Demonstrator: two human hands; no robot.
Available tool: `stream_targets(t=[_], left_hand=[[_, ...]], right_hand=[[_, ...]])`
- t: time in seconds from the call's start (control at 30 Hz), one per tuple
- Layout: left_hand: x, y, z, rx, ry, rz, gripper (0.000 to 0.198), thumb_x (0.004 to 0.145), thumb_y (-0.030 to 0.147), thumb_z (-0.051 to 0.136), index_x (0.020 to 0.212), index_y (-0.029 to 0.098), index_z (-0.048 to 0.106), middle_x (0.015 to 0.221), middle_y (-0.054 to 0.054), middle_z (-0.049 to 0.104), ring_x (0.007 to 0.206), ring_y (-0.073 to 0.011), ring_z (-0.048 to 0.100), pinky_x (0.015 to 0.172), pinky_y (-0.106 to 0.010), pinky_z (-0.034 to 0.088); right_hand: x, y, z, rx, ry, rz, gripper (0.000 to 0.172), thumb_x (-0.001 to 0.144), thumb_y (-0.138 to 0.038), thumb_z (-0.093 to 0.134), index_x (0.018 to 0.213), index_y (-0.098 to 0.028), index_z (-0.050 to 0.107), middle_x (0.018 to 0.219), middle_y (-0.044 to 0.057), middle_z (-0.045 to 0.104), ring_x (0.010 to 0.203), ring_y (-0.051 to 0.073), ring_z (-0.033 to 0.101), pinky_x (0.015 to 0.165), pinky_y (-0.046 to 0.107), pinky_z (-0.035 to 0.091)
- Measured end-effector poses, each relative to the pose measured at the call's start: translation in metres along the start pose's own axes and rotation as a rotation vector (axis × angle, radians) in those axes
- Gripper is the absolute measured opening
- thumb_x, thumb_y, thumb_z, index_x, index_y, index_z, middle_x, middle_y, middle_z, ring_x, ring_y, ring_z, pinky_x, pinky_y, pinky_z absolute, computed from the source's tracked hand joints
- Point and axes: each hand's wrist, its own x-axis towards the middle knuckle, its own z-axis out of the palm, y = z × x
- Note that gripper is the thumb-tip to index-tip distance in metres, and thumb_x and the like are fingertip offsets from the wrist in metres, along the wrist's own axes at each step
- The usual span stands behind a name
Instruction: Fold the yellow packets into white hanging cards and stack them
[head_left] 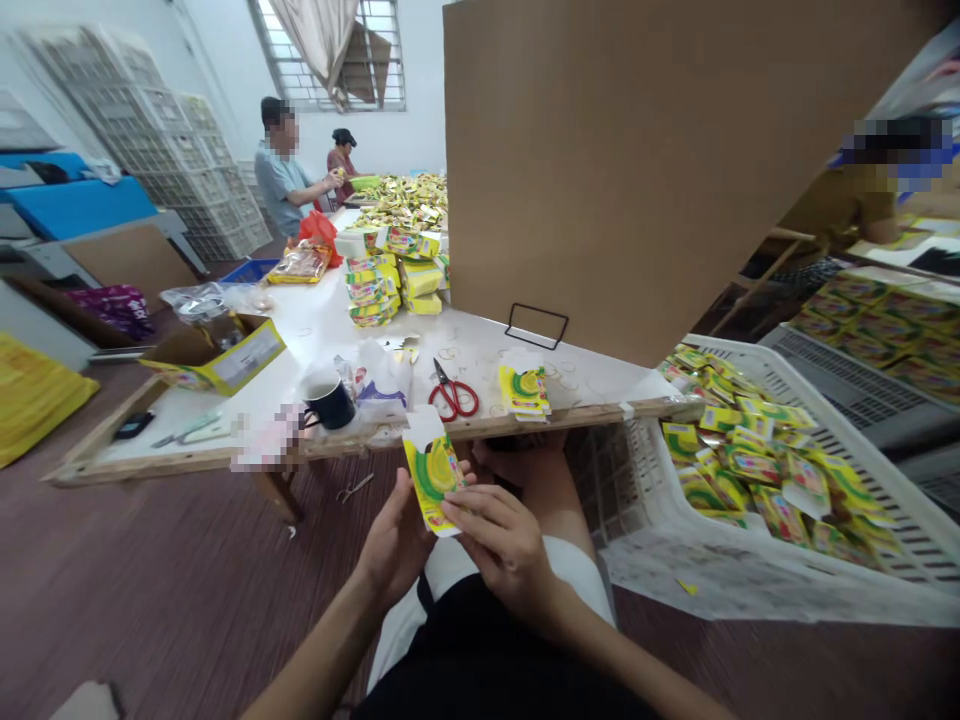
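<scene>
A small yellow-and-green carton [433, 475] with a white flap raised at its top is held in front of my lap. My left hand [394, 540] grips it from the left and behind. Across its lower front lie the fingers of my right hand [502, 540], closed on its right side. Whether anything is inside the carton, I cannot tell. On the table edge beyond sits a short stack of similar flat cartons [523, 388]. Left of that stack lie red-handled scissors [453, 392].
A white crate [757, 570] full of cartons stands at my right. On the table [480, 350] are a dark mug [330, 400], an open yellow box [240, 365] and bundled cartons [375, 290]. A large cardboard sheet [570, 180] blocks the view ahead. Two people work at the back left, another at right.
</scene>
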Motion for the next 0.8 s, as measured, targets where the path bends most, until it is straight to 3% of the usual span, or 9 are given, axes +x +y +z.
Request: stream_targets(t=[0.07, 0.17, 0.23, 0.3, 0.37, 0.43, 0.63, 0.8], left_hand=[[0.0, -0.001, -0.001, -0.011, -0.012, -0.006, 0.05, 0.089, 0.048, 0.046, 0.114, 0.009, 0.063, 0.116, -0.016, 0.065, 0.116, -0.0299, 0.054, 0.104, -0.043, 0.036], [-0.001, -0.003, -0.001, 0.031, 0.014, 0.016, 0.039, 0.083, 0.04, 0.059, 0.108, 0.011, 0.067, 0.11, -0.014, 0.069, 0.11, -0.03, 0.059, 0.1, -0.043, 0.041], [-0.002, -0.005, 0.0, 0.089, 0.049, 0.058, 0.032, 0.079, 0.033, 0.066, 0.104, 0.013, 0.068, 0.104, -0.012, 0.071, 0.104, -0.0287, 0.062, 0.096, -0.041, 0.044], [-0.003, -0.008, 0.002, 0.151, 0.072, 0.087, 0.03, 0.077, 0.027, 0.069, 0.104, 0.015, 0.068, 0.099, -0.01, 0.073, 0.098, -0.0266, 0.065, 0.093, -0.039, 0.046], [-0.002, -0.012, 0.003, 0.211, 0.077, 0.103, 0.03, 0.077, 0.025, 0.069, 0.106, 0.016, 0.066, 0.097, -0.008, 0.073, 0.095, -0.0246, 0.066, 0.09, -0.037, 0.048], [-0.002, -0.016, 0.002, 0.276, 0.079, 0.137, 0.031, 0.078, 0.024, 0.068, 0.108, 0.016, 0.065, 0.097, -0.007, 0.073, 0.094, -0.0232, 0.067, 0.087, -0.035, 0.049], [-0.001, -0.019, -0.007, 0.518, 0.117, 0.199, 0.031, 0.082, 0.03, 0.062, 0.109, 0.014, 0.062, 0.101, -0.008, 0.071, 0.096, -0.0239, 0.065, 0.084, -0.036, 0.051], [-0.002, -0.014, -0.001, 0.782, 0.15, 0.282, 0.035, 0.082, 0.029, 0.062, 0.113, 0.013, 0.055, 0.104, -0.011, 0.069, 0.097, -0.0238, 0.064, 0.086, -0.036, 0.05]], right_hand=[[-0.001, 0.0, -0.006, 0.016, -0.023, 0.001, 0.036, 0.084, -0.012, 0.057, 0.119, -0.024, 0.061, 0.107, 0.006, 0.068, 0.098, 0.018, 0.059, 0.086, 0.036, 0.051], [-0.003, -0.001, -0.014, 0.085, -0.06, 0.039, 0.033, 0.085, -0.029, 0.059, 0.117, -0.024, 0.062, 0.115, 0.008, 0.064, 0.106, 0.022, 0.056, 0.091, 0.04, 0.048], [-0.003, 0.0, -0.016, 0.146, 0.007, 0.211, 0.039, 0.086, -0.04, 0.057, 0.12, -0.023, 0.061, 0.122, 0.011, 0.06, 0.113, 0.025, 0.053, 0.095, 0.044, 0.045], [0.0, 0.002, -0.014, 0.236, 0.094, 0.486, 0.042, 0.086, -0.043, 0.054, 0.121, -0.02, 0.06, 0.122, 0.012, 0.059, 0.114, 0.026, 0.053, 0.096, 0.043, 0.044], [0.004, 0.003, -0.01, 0.397, 0.078, 0.717, 0.041, 0.087, -0.043, 0.053, 0.116, -0.017, 0.063, 0.113, 0.012, 0.065, 0.103, 0.025, 0.06, 0.089, 0.039, 0.049], [0.007, 0.003, -0.005, 0.541, 0.004, 0.825, 0.04, 0.086, -0.045, 0.053, 0.107, -0.014, 0.067, 0.099, 0.011, 0.069, 0.089, 0.024, 0.064, 0.077, 0.034, 0.053], [0.005, 0.005, 0.001, 0.441, 0.014, 0.831, 0.037, 0.086, -0.045, 0.052, 0.08, -0.013, 0.068, 0.074, 0.006, 0.065, 0.074, 0.019, 0.061, 0.066, 0.027, 0.05], [0.004, 0.01, -0.005, 0.359, 0.03, 0.746, 0.032, 0.087, -0.041, 0.053, 0.072, -0.015, 0.065, 0.076, 0.005, 0.062, 0.076, 0.017, 0.058, 0.069, 0.027, 0.048]])
